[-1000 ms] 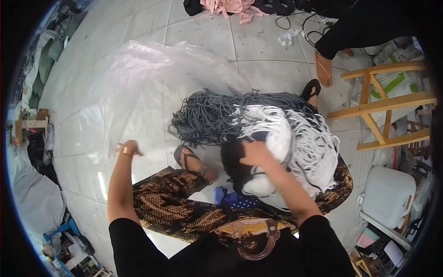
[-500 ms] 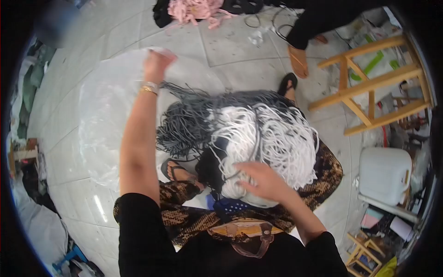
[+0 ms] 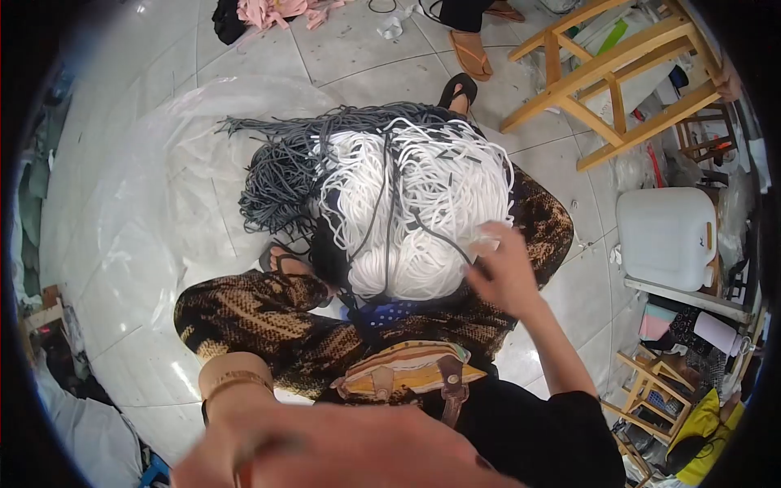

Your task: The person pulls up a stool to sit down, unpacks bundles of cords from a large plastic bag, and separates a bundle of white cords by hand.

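A big bundle of white cord [image 3: 455,187] lies in my lap, with dark grey cord [image 3: 281,183] heaped at its left and along its far side. Dark strands cross over the white loops. My right hand [image 3: 508,272] is at the near right side of the white bundle, fingers bent together around the end of a single dark grey cord [image 3: 443,236] that slants across the white. Large and blurred at the bottom of the view, my left hand [image 3: 342,443] is raised close to the camera, away from the cords. Its fingers cannot be made out.
Clear plastic sheeting [image 3: 203,163] spreads over the tiled floor at left. A wooden stool [image 3: 618,65] lies tipped at upper right, with a white plastic jug [image 3: 667,236] below it. Another person's sandalled foot [image 3: 470,53] and pink strips [image 3: 272,10] are at the far side.
My left hand has come back from over the plastic sheet to near the camera. My right hand has shifted right across the white cord and now pinches a dark strand. The view has tilted.
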The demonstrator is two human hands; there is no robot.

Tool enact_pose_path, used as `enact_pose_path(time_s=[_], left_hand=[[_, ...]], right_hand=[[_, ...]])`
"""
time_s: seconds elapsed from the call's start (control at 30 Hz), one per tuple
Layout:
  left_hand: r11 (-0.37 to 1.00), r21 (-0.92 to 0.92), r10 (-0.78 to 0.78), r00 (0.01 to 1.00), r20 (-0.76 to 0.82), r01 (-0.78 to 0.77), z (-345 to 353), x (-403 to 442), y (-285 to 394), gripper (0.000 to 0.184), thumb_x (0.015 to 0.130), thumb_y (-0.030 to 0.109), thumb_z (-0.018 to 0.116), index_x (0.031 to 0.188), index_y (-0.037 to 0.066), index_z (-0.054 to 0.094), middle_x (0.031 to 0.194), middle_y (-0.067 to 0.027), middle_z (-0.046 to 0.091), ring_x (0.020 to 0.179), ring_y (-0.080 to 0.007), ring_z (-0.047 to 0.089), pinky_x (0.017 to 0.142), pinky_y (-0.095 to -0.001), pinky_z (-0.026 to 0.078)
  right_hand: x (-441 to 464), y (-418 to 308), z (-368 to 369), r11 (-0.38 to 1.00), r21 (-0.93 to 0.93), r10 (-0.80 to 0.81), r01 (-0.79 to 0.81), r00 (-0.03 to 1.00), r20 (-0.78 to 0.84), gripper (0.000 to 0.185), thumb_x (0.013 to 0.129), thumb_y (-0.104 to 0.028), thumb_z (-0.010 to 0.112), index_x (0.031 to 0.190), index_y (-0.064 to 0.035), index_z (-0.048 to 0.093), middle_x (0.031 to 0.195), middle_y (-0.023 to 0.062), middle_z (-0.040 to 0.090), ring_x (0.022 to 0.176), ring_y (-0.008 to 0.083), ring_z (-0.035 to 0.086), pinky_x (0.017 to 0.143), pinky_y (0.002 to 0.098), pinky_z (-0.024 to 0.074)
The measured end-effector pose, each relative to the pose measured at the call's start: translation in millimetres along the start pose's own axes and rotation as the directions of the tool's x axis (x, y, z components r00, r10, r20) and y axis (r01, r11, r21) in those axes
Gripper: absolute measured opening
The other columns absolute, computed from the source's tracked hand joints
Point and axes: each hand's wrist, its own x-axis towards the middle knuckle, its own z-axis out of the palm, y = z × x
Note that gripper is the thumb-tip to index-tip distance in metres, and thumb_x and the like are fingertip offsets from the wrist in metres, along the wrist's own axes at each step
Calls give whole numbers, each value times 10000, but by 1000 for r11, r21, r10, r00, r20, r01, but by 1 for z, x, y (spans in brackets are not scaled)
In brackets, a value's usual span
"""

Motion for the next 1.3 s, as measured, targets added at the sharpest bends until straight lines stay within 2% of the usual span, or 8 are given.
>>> enact_pose_path(time_s=[0.13, 0.23, 0.43, 0.63, 0.77, 1.07, 1.17, 1.3], left_hand=[[994, 46, 104, 951, -291, -94, 63, -18, 15, 209, 796, 4, 553, 604, 70, 504, 796, -109, 573, 749, -246, 567, 700, -334, 481], [985, 165, 53, 998, -46, -44, 34, -31, 21, 214, 782, 48, 545, 600, 83, 438, 842, -118, 550, 781, -267, 558, 757, -353, 478], [889, 457, 77, 981, -179, 14, 27, -68, 21, 195, 751, 137, 592, 833, 59, 432, 982, -148, 525, 905, -311, 536, 851, -393, 443], [553, 801, 275, 958, 84, -229, -31, -38, -10, 751, 572, 309, 747, 1139, 22, 346, 1187, -160, 445, 1095, -299, 451, 946, -382, 371], [405, 854, 374, 912, 171, -326, -54, 14, -34, 1136, 452, 424, 850, 1343, -4, 289, 1324, -168, 392, 1221, -290, 395, 1009, -375, 324], [709, 475, 488, 849, 203, -521, -22, 120, 58, 454, 732, 215, 649, 1061, -47, 477, 958, -138, 554, 797, -203, 578, 695, -280, 497], [792, 258, 460, 818, 346, -554, -3, 126, 107, 254, 825, 145, 582, 967, -61, 539, 836, -128, 608, 655, -174, 639, 590, -248, 555], [477, 733, 534, 823, 197, -485, 21, 136, 109, 446, 697, 92, 710, 1072, -10, 490, 942, -125, 594, 820, -181, 610, 721, -274, 525]], right_hand=[[-2, 0, 37, 902, -302, -237, 308, 939, 249, 464, 703, -34, 588, 1134, -195, 527, 1228, 144, 474, 1189, 360, 421, 941, 514, 346], [11, 28, 60, 854, -447, -215, 265, 963, 160, 522, 732, -67, 565, 1212, -250, 474, 1251, 125, 453, 1195, 318, 405, 937, 504, 332], [42, 21, 40, 982, -173, -61, 78, 993, 103, 407, 644, -93, 660, 1028, -210, 593, 1228, 119, 468, 1227, 332, 369, 949, 496, 301], [87, -12, -65, 854, 214, -299, 475, 784, -544, 433, 660, -308, 739, 1028, -131, 595, 1263, 146, 458, 1261, 314, 344, 1010, 516, 238], [105, -15, -145, 866, 208, -205, 454, 703, -681, 440, 704, -300, 704, 1079, -113, 571, 1237, 133, 482, 1209, 269, 389, 986, 451, 281], [174, -28, -279, 982, 126, -33, 143, 779, -626, 458, 802, -284, 624, 1194, -74, 515, 1177, 104, 535, 1092, 169, 489, 932, 305, 378], [163, -78, -276, 962, -271, 11, -33, 997, -82, 573, 773, -300, 657, 1258, -59, 471, 1146, 114, 563, 1052, 177, 522, 906, 324, 412], [153, -90, -251, 953, -142, -286, 267, 948, -138, 883, 667, -367, 747, 1384, -116, 296, 1237, 204, 497, 1161, 268, 473, 948, 371, 393]])
